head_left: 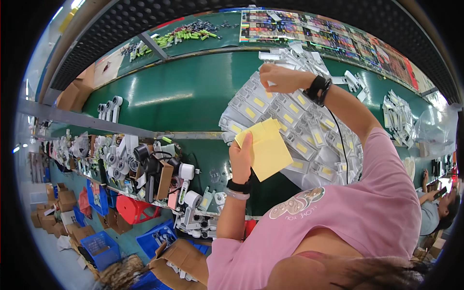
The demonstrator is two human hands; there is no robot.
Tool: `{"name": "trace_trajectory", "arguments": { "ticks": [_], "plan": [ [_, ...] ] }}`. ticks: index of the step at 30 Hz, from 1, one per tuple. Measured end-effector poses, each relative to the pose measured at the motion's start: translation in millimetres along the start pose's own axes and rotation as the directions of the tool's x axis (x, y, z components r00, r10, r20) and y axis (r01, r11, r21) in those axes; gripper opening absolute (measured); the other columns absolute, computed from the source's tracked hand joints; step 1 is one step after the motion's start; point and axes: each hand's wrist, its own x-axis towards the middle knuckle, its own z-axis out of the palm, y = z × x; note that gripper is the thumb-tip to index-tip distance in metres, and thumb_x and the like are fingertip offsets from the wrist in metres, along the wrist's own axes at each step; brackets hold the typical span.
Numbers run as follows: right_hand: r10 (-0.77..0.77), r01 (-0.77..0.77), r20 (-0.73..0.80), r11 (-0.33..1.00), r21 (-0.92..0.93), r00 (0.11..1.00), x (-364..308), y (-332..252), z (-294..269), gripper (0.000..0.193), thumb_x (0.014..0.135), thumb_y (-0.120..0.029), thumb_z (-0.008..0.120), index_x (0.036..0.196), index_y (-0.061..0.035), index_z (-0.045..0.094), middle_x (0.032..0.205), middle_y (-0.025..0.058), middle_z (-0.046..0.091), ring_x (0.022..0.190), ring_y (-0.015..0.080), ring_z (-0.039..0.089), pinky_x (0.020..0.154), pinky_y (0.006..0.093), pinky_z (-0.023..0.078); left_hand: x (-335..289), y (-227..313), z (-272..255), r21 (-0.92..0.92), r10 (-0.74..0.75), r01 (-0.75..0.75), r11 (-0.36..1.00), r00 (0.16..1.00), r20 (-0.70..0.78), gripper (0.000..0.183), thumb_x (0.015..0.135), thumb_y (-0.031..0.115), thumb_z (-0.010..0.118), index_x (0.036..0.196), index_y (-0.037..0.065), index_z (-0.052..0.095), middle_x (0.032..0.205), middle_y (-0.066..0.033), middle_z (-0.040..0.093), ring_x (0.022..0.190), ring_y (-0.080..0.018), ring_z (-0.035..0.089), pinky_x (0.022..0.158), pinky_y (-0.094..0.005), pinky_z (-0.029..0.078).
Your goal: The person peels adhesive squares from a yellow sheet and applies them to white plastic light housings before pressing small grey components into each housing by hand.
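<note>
My left hand is closed around a few square yellow sheets, which fan out a little at the top. Under and beyond them spreads a broad pile of flat, whitish translucent plastic parts, many bearing a small yellow rectangle. Over the far side of this pile is my right hand, fingers pinched together and pointing down. A bit of yellow shows just below its fingertips; whether it is held or lies on a part is unclear. A black strap with a thin dark cord circles my right wrist.
Green bench sections are divided by metal rails. Printed boxes and a heap of green-and-dark small parts lie on the far shelf. White handheld devices crowd the left. A red stool stands below; another person is at right.
</note>
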Motion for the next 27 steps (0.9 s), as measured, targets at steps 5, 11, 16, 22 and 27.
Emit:
{"name": "trace_trajectory", "arguments": {
  "ticks": [5,11,16,22,27],
  "plan": [
    [0.069,-0.055,0.066,0.979,-0.195,0.995,23,13,34,0.006,0.075,-0.015,0.065,0.080,-0.0109,0.062,0.101,0.0086,0.052,0.104,0.0268,0.050,0.087,0.0384,0.042,-2,-8,-8,-0.048,-0.009,0.007,0.999,0.999,-0.047,0.028,0.095,0.021,0.059,0.107,-0.004,0.062,0.097,-0.0048,0.067,0.082,-0.0096,0.062,0.071,-0.0235,0.049],
    [0.153,-0.153,-0.034,0.888,-0.433,0.988,25,12,53,0.014,0.072,-0.018,0.069,0.085,-0.0150,0.063,0.102,0.0047,0.050,0.103,0.0214,0.051,0.081,0.0381,0.039,-5,-8,-5,-0.056,-0.032,0.030,0.998,0.999,-0.036,0.028,0.095,0.021,0.059,0.107,-0.004,0.062,0.097,-0.0046,0.067,0.082,-0.0096,0.062,0.071,-0.0233,0.049],
    [0.201,-0.275,-0.209,0.859,-0.431,0.957,26,6,47,0.023,0.069,-0.018,0.074,0.088,-0.0146,0.061,0.100,0.0034,0.049,0.099,0.0203,0.053,0.083,0.0372,0.036,-5,-5,-1,-0.065,-0.011,0.014,0.998,0.999,0.045,0.028,0.095,0.021,0.059,0.106,-0.004,0.062,0.097,-0.0050,0.067,0.082,-0.0096,0.062,0.072,-0.0230,0.049],
    [0.075,-0.063,-0.027,0.952,0.300,0.997,5,-28,32,0.015,0.076,-0.017,0.073,0.082,-0.0069,0.064,0.094,0.0066,0.057,0.094,0.0226,0.056,0.081,0.0360,0.043,-5,-5,2,0.005,0.018,-0.018,1.000,1.000,0.016,0.028,0.095,0.022,0.059,0.104,-0.005,0.063,0.094,-0.0040,0.067,0.080,-0.0074,0.060,0.068,-0.0226,0.048],
    [-0.069,0.051,0.025,0.900,0.432,0.997,-21,-63,34,0.013,0.079,-0.015,0.071,0.078,-0.0048,0.064,0.093,0.0071,0.058,0.092,0.0228,0.056,0.080,0.0340,0.045,-9,-3,6,0.082,0.027,-0.028,0.996,1.000,0.012,0.030,0.094,0.023,0.061,0.103,-0.005,0.064,0.091,-0.0046,0.066,0.076,-0.0065,0.058,0.066,-0.0218,0.047]
  ]
}}
